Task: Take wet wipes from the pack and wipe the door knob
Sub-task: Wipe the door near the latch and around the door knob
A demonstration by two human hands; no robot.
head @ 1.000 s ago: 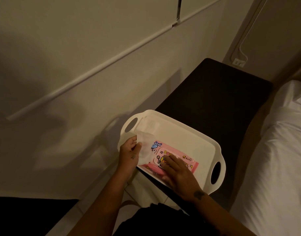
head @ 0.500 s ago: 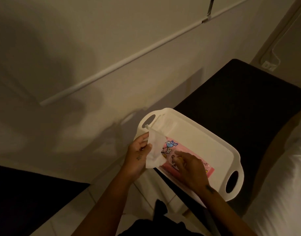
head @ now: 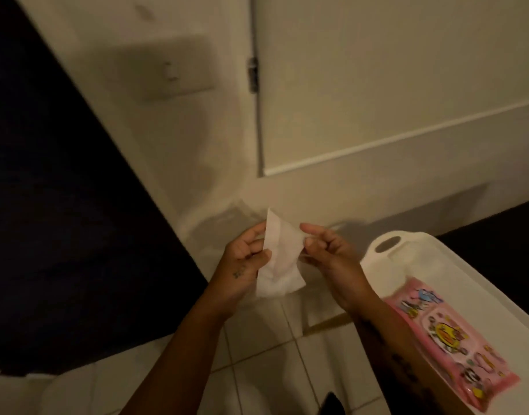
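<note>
pack [head: 454, 342] print blurred, unreadable

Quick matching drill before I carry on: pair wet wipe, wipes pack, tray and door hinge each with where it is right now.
Things:
1. wet wipe
2. wipes pack
3. white tray
4. door hinge

Places:
A. lying in the tray
B. high on the door edge
C. held between the left hand and right hand
D. on the dark surface at right

Pairs: 1-C, 2-A, 3-D, 4-B
</note>
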